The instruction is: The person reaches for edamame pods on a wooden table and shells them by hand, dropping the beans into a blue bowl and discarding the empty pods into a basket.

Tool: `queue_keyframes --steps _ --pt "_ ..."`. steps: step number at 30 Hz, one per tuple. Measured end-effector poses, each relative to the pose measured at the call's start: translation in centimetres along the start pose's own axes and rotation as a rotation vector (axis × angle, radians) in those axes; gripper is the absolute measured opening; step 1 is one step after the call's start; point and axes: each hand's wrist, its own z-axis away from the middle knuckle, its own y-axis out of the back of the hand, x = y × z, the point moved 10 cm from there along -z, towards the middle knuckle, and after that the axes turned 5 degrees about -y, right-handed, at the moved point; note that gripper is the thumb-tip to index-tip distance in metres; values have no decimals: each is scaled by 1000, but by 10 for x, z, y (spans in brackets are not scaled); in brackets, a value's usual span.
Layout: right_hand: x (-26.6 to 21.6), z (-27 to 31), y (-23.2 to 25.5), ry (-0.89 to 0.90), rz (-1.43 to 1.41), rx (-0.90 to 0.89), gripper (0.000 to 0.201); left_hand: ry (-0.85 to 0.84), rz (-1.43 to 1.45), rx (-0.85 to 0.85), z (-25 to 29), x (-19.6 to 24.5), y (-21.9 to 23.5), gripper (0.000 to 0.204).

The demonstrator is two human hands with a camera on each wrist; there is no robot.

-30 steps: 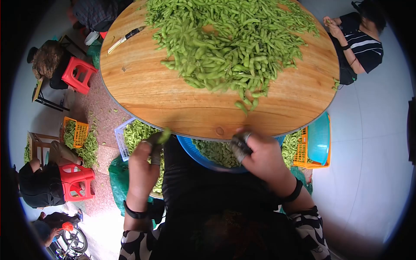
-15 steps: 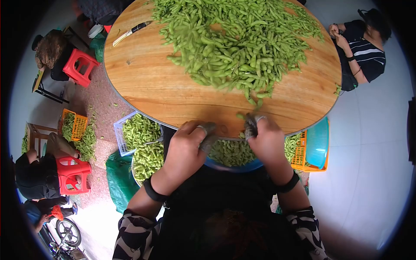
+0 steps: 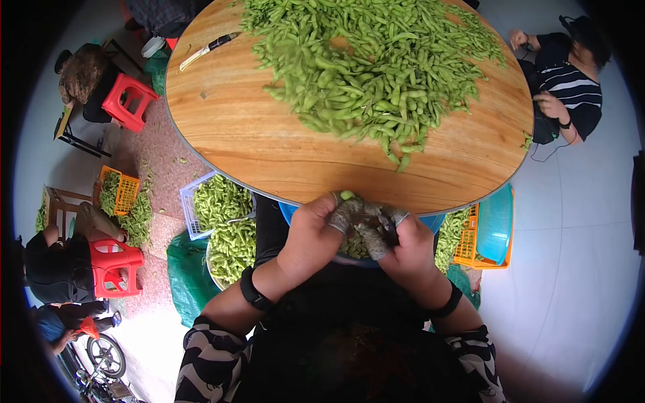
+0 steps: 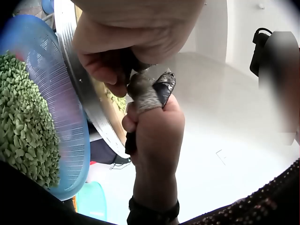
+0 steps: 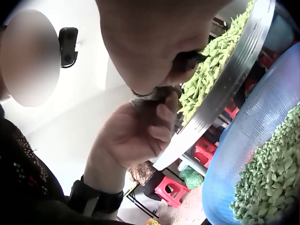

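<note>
My two hands meet over the near edge of the round wooden table [image 3: 255,158]. Fingers of the left hand [image 3: 312,232] pinch a green edamame pod [image 3: 347,195], one end of which pokes out above them. Thumb and fingertips of the right hand [image 3: 410,248] close in on the same pod from the other side; most of it is hidden between the hands. Grey and black wrappings cover thumbs and fingertips of both hands. Directly below is a blue basket [image 4: 70,140] holding shelled beans [image 4: 26,126]. A large heap of edamame pods [image 3: 376,87] covers the table's far part.
A knife [image 3: 208,52] lies at the table's left. Below left stand a white crate [image 3: 196,215] of green pods and a green sack [image 3: 185,279]. An orange crate [image 3: 467,245] with a turquoise basket [image 3: 496,225] is at the right. Other people sit around on red stools [image 3: 131,101].
The left hand, earlier off left with a green pod or shell, has moved right to meet the right hand. The right hand took a pod at the table edge and drew it back towards the body.
</note>
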Motion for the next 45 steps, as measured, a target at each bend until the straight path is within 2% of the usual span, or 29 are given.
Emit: queue_keyframes --steps 1,3,6,7,9,11,13,15,17,21,23,24,26,28,30,31,32,33,37,39,41,42,44,45 --pt "-2 -2 3 -3 -2 1 39 19 6 9 0 -3 5 15" --pt "8 -2 2 -123 -136 -69 42 46 8 7 1 -4 9 19" --pt "10 -3 -2 -57 -177 -98 47 46 -68 -112 3 4 1 25" --pt "8 -3 0 -61 -179 -90 47 -3 -56 -155 3 6 -4 25" --pt "11 -1 -12 -204 -336 -248 47 -53 -43 -202 5 9 -9 25" --pt "14 0 -13 -202 -344 -261 48 -59 -155 -223 7 7 -10 22" --pt "14 1 -13 -197 -351 -280 49 -50 -145 -244 8 8 -10 20" --pt "20 4 -18 -338 -475 -372 49 -38 -136 -264 9 11 -12 19" --pt "19 5 -17 -380 -550 -399 49 81 61 -241 10 6 -11 13" --pt "16 4 -19 -482 -657 -450 47 176 145 -245 9 3 -11 13" --pt "24 6 -24 -413 -594 -427 47 26 -120 -319 8 8 -12 11" --pt "24 5 -23 -345 -531 -403 47 27 -120 -320 8 10 -14 11" --pt "28 6 -25 -411 -542 -429 45 -428 -756 -168 9 55 -15 10" --pt "33 7 -27 -475 -551 -456 42 -452 -741 -186 8 52 -14 10" --pt "42 22 -45 -799 -1098 -541 33 -479 -728 -202 9 48 -11 10" --pt "40 22 -44 -798 -1096 -542 33 -162 -236 -300 6 21 -6 9" --pt "32 24 -46 -854 -1230 -573 30 157 259 -377 13 -3 -15 8" --pt "25 27 -49 -909 -1366 -601 28 158 258 -376 13 -3 -14 8" --pt "19 27 -49 -910 -1432 -605 28 274 398 -335 15 -11 -17 7" --pt "35 26 -44 -931 -1125 -492 28 301 434 -324 16 -11 -20 7" --pt "33 24 -44 -860 -1040 -493 29 -328 -536 -171 6 42 -4 14" --pt "31 22 -42 -789 -957 -492 29 -326 -538 -172 6 44 -6 14" --pt "32 20 -41 -728 -873 -459 31 -621 -1046 -115 16 69 -18 14" --pt "33 17 -38 -668 -786 -425 33 -624 -1049 -118 15 69 -19 14"
